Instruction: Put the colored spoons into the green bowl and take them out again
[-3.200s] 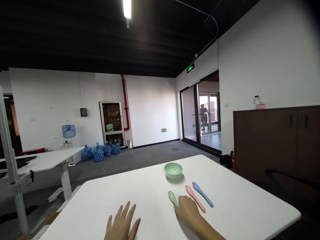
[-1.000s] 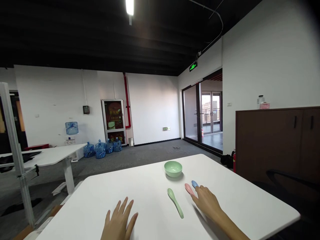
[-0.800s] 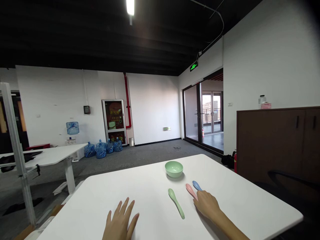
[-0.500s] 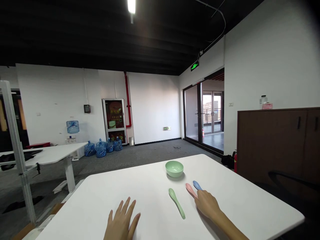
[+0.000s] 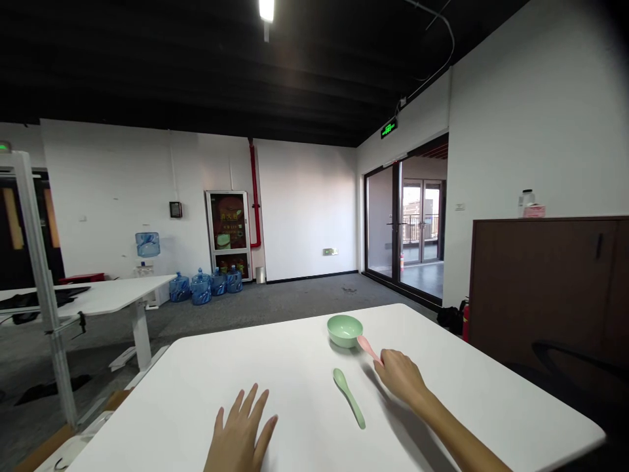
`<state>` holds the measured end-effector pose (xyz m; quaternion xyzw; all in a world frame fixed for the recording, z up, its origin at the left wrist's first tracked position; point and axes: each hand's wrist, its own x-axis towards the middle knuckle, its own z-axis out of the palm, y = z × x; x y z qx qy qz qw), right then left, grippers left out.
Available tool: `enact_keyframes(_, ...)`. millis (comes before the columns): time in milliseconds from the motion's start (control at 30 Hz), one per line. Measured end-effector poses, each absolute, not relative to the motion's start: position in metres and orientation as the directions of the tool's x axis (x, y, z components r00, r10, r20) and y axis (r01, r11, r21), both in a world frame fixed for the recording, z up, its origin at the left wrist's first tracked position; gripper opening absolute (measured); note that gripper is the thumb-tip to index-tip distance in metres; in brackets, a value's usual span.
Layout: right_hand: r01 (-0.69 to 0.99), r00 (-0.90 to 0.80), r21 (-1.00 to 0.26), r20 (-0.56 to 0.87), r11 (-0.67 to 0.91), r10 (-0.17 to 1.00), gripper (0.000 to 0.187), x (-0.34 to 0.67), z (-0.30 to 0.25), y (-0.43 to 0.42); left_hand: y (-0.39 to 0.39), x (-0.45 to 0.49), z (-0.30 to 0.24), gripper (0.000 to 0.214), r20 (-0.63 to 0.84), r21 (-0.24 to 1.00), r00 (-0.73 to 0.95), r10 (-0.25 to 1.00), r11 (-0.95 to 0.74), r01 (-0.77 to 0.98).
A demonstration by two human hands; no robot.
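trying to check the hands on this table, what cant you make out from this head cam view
In the head view:
Most of the pink spoon is hidden by the right hand, so the grip is unclear.
The left hand is cut off at the wrist by the bottom edge.
The near wall of the green bowl hides its bottom.
The label on the bottle is too small to read.
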<state>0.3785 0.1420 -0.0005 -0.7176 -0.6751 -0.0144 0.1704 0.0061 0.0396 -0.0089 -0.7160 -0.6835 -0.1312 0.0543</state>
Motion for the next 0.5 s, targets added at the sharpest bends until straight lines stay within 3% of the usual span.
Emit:
enact_keyframes(200,0.975,0.078,-0.222,0.288,-0.013,0.954,0.037,0.365,0.03,0.192,0.04,0.007,-0.004,0.055,0.228,0.079,0.02,0.973,-0.039,0.996)
enact_keyframes(500,0.964,0.112,-0.261,0.2,-0.057,0.973,0.046,0.343,0.025,0.259,0.043,0.001,-0.011,0.053,0.247,0.071,0.03,0.969,-0.049,0.996)
